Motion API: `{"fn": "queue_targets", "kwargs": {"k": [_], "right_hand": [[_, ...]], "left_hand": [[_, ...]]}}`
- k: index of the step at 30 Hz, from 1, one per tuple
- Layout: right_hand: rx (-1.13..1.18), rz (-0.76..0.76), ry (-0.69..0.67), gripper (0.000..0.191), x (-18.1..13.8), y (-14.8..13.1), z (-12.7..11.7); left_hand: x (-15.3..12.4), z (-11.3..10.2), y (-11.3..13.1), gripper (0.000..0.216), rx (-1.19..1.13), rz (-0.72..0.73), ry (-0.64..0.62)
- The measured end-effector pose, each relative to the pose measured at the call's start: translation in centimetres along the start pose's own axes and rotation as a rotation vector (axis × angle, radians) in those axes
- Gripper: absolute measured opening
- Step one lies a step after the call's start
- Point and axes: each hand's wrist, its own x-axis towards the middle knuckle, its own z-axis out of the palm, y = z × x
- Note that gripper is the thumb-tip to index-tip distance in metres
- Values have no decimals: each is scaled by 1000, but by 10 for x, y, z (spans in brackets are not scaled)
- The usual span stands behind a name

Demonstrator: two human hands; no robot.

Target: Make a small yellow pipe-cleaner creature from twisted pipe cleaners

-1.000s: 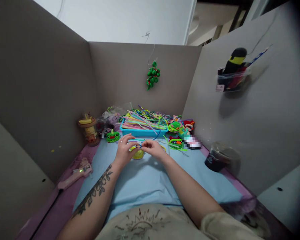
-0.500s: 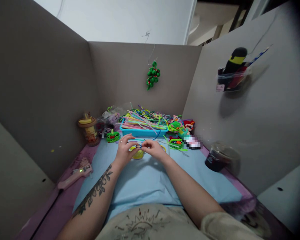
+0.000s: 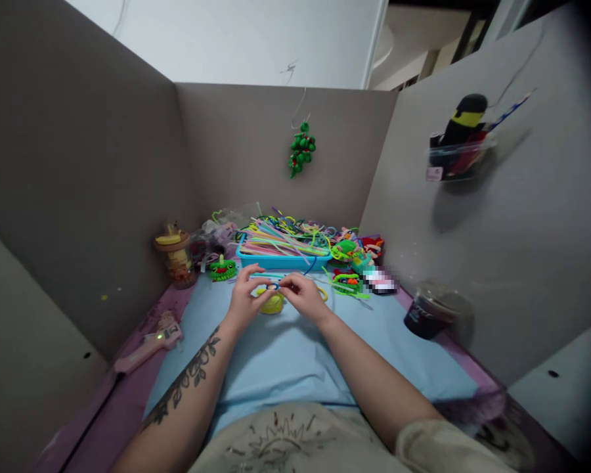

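Note:
Between my fingertips is a dark blue pipe cleaner [image 3: 272, 286], bent into a small ring. My left hand [image 3: 247, 295] pinches its left side, with thumb and forefinger closed. The thumb and fingers of my right hand [image 3: 301, 295] close on its right side. Just under the ring, a yellow coiled piece [image 3: 272, 303] rests on the light blue cloth [image 3: 285, 355]. Part of a yellow loop [image 3: 323, 293] shows beyond my right hand, which hides the rest.
A blue tray [image 3: 256, 261] heaped with pipe cleaners stands behind my hands. Green figures [image 3: 223, 269] flank it. A pink glue gun [image 3: 152, 343] with a lit green light lies left; a dark lidded cup [image 3: 426, 315] and a phone [image 3: 380, 280] are right.
Both hands stay in nearly the same place. The blue ring between them has tilted and lowered very slightly.

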Motion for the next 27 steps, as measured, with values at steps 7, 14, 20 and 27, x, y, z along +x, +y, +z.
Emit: {"fn": "queue_targets", "kwargs": {"k": [7,14,20,27], "right_hand": [[0,-39,49,6,-1,-3,-1],[3,-33,37,7,-2,-5,0],[16,5,26,9,-2,-7,-1],[240,235,-79,15,1,2,0]], "left_hand": [[-1,2,1,13,-96,-81,0],[-1,1,2,12,-82,-32,-3],[-2,-1,2,11,-18,52,12],[-3,-2,3,9,93,174,-13]]}}
